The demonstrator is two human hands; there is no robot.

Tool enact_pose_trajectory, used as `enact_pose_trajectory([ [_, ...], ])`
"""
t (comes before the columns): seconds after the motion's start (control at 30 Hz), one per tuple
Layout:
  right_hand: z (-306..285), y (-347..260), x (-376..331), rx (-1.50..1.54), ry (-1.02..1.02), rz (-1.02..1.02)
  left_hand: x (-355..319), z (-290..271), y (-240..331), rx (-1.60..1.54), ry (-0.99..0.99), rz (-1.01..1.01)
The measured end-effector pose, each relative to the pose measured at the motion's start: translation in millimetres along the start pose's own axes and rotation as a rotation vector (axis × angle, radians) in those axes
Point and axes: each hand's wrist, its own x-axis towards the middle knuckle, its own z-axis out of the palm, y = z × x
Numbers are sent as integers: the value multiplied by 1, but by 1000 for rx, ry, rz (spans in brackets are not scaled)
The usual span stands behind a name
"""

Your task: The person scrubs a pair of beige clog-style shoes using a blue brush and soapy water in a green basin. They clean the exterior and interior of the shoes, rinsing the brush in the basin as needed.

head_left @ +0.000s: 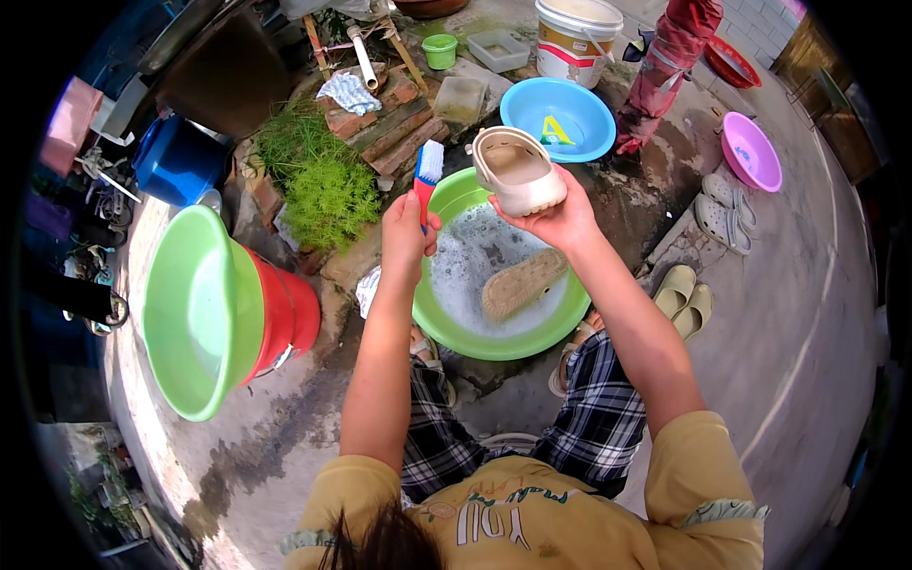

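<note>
My right hand (pixel 559 220) holds a cream clog shoe (pixel 517 171) up above a green basin (pixel 494 345). My left hand (pixel 407 228) grips a scrub brush (pixel 427 174) with a red and blue handle and white bristles, raised just left of the shoe. The basin holds soapy, foamy water, and a second shoe (pixel 522 282) lies in it sole up. My knees in checked trousers (pixel 589 418) sit just behind the basin.
A larger green basin (pixel 195 313) leans on a red bucket (pixel 285 313) at the left. Beyond are a blue basin (pixel 560 119), a pink basin (pixel 750 152), a white bucket (pixel 575 38), bricks (pixel 389 123), a green plant (pixel 328 190) and pairs of sandals (pixel 722 209) at right.
</note>
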Motion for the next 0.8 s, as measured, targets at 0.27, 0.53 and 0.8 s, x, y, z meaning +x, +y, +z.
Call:
enact_pose_trajectory([
  [0.27,-1,15,8,-226,35,-125,-19,27,3,-239,-356,-338],
  [0.53,-9,26,16,-386,6,-121,23,67,4,-767,-170,-530],
  [0.8,5,37,19,-440,-173,-229,51,77,-22,-968,-99,-199],
])
